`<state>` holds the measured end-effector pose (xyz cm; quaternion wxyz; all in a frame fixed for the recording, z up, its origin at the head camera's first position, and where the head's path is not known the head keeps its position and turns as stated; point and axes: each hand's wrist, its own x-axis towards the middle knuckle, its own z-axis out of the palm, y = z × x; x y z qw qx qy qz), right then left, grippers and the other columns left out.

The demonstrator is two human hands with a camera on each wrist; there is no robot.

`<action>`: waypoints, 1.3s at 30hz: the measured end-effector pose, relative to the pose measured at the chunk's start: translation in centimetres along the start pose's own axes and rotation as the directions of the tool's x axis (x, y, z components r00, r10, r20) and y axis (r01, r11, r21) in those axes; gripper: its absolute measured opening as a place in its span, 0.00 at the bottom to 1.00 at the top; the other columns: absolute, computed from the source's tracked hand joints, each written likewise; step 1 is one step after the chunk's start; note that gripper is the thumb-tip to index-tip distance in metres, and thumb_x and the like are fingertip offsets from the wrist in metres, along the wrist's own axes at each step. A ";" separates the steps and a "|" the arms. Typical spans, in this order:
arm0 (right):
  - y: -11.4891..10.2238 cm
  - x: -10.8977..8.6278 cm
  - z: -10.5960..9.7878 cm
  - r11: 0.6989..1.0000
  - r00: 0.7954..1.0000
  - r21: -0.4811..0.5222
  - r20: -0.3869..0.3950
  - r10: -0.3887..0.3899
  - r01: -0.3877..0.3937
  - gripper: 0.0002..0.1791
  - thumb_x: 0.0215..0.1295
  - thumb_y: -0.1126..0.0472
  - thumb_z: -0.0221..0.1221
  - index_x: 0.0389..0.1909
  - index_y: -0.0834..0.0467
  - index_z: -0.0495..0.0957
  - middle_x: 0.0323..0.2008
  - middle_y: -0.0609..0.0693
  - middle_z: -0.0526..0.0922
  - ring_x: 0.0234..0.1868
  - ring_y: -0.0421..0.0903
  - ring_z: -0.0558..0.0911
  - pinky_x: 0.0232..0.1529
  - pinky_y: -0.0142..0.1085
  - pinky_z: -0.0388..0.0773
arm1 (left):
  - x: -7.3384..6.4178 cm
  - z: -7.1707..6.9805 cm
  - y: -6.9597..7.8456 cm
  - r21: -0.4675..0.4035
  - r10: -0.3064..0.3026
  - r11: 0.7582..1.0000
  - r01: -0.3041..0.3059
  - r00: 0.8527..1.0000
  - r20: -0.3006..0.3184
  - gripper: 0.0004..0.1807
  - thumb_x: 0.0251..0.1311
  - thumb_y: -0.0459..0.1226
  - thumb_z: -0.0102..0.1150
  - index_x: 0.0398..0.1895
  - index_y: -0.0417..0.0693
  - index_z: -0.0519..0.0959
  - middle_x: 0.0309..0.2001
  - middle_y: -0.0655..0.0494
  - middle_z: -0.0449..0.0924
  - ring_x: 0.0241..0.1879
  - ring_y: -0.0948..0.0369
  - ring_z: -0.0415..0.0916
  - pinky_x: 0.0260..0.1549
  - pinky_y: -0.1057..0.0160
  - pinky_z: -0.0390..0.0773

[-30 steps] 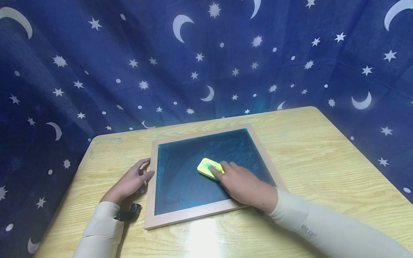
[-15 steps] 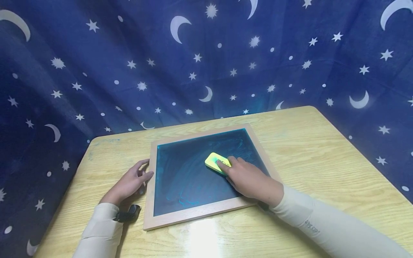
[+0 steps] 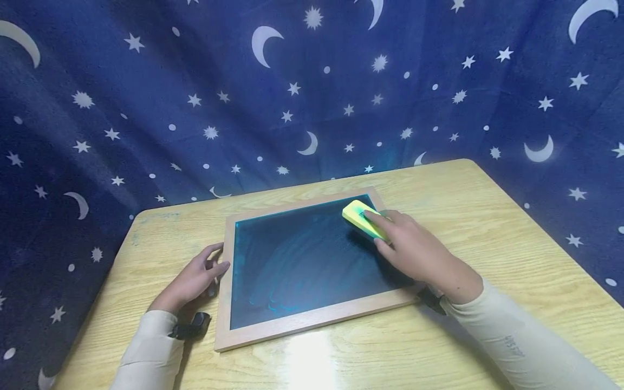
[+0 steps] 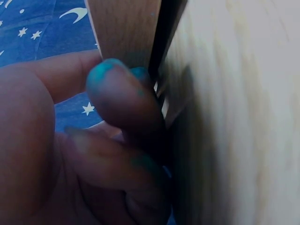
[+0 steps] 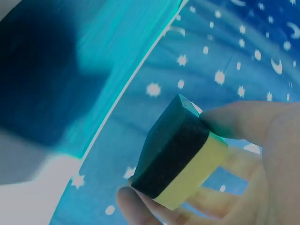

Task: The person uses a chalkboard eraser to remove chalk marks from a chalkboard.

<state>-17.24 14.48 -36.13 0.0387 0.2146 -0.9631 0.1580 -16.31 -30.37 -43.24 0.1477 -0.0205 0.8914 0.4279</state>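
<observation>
A small chalkboard point(image 3: 297, 254) with a light wooden frame point(image 3: 312, 323) lies on the table in the head view. Faint blue chalk smears cross its dark face, and a few clearer blue strokes point(image 3: 283, 307) show near the front left. My right hand point(image 3: 421, 252) holds a yellow board eraser point(image 3: 357, 212) above the board's far right part. In the right wrist view the eraser's dark felt side point(image 5: 171, 152) shows, lifted off the surface. My left hand point(image 3: 192, 277) grips the frame's left edge, thumb on the wood; blue chalk colours its fingertips point(image 4: 110, 77).
The light wood-grain table point(image 3: 512, 260) extends around the board, with blue chalk dust point(image 3: 158, 218) at its far left corner. A dark blue curtain point(image 3: 195, 70) with moons and stars hangs behind and at both sides. Black wrist cameras point(image 3: 195, 326) sit beneath the wrists.
My right hand has moved the eraser right and toward the far edge, then lifted it from the board. Chalk smears on the right side look fainter. My left hand stays on the frame.
</observation>
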 end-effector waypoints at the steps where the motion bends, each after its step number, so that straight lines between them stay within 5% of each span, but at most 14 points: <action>1: 0.5 -0.1 -0.1 1.000 1.000 0.005 0.001 0.022 -0.022 0.31 0.71 0.57 0.55 0.75 0.51 0.64 0.64 0.67 0.72 0.60 0.64 0.76 0.55 0.60 0.76 | 0.0 -0.1 -0.1 0.002 -0.001 1.000 0.001 1.000 -0.001 0.39 0.74 0.48 0.51 0.79 0.46 0.48 0.39 0.46 0.76 0.21 0.57 0.72 0.21 0.58 0.76; 17: 7.0 0.4 0.9 0.987 0.985 0.058 -0.081 0.155 -0.151 0.29 0.71 0.60 0.51 0.72 0.64 0.65 0.61 0.71 0.74 0.62 0.70 0.73 0.61 0.65 0.69 | -0.6 -1.5 -0.8 0.019 -0.010 1.000 0.010 1.000 -0.009 0.39 0.74 0.49 0.51 0.79 0.46 0.48 0.40 0.44 0.78 0.20 0.58 0.71 0.19 0.58 0.75; 32: 7.8 0.5 3.1 0.978 0.978 -0.020 0.009 0.208 -0.208 0.30 0.67 0.62 0.54 0.69 0.67 0.67 0.55 0.75 0.75 0.53 0.73 0.78 0.52 0.66 0.75 | -0.9 -1.5 -1.0 0.052 -0.016 0.998 0.017 1.000 -0.020 0.40 0.75 0.50 0.50 0.79 0.44 0.47 0.40 0.44 0.78 0.20 0.57 0.73 0.20 0.57 0.77; 39: 7.9 0.5 3.1 0.974 0.975 -0.039 0.017 0.223 -0.222 0.31 0.71 0.54 0.55 0.71 0.61 0.66 0.62 0.72 0.71 0.59 0.74 0.74 0.50 0.68 0.74 | -0.8 -1.5 -0.8 0.046 -0.014 0.999 0.015 1.000 -0.017 0.39 0.74 0.50 0.50 0.79 0.46 0.48 0.40 0.43 0.78 0.21 0.57 0.73 0.21 0.58 0.76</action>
